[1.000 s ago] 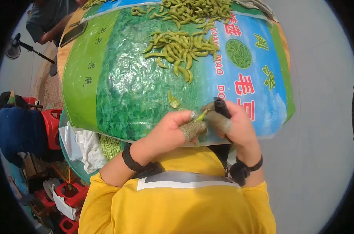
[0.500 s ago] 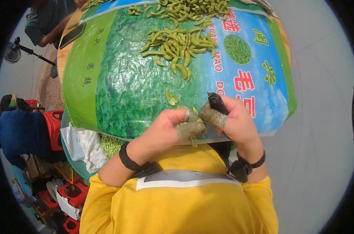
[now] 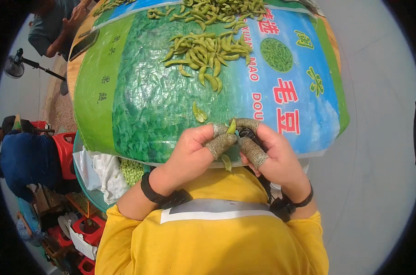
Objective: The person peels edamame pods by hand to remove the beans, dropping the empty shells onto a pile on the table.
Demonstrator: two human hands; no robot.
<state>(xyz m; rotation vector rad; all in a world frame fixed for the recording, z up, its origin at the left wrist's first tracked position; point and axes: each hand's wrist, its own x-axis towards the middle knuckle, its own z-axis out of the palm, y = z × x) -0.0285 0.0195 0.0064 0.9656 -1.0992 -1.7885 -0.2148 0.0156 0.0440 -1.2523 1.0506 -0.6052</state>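
My left hand (image 3: 194, 144), its thumb and finger wrapped in grey-brown tape, pinches a green edamame pod (image 3: 231, 127) that sticks up between the fingertips. Against it, my right hand (image 3: 274, 149) is closed, with its taped thumb and finger meeting the left fingertips. Black material (image 3: 248, 133) shows between the right fingers; whatever else they grip is hidden. A second pod (image 3: 226, 162) hangs or lies just below the left fingertips. Near the left hand, an opened pod (image 3: 199, 112) rests on the printed plastic sheet (image 3: 162, 105).
Loose edamame pods (image 3: 205, 55) lie in piles farther up the sheet. Shelled beans (image 3: 132, 170) and white cloth (image 3: 110, 176) sit in a teal basin (image 3: 82, 178) at left. A phone (image 3: 84, 45) lies near another person's arm (image 3: 61, 41). Red stools (image 3: 65, 153) stand beyond.
The right fingers have turned, spreading over the pod from both sides, and the black material sits lower between them. The left hand has shifted slightly. The other person's hand has lifted.
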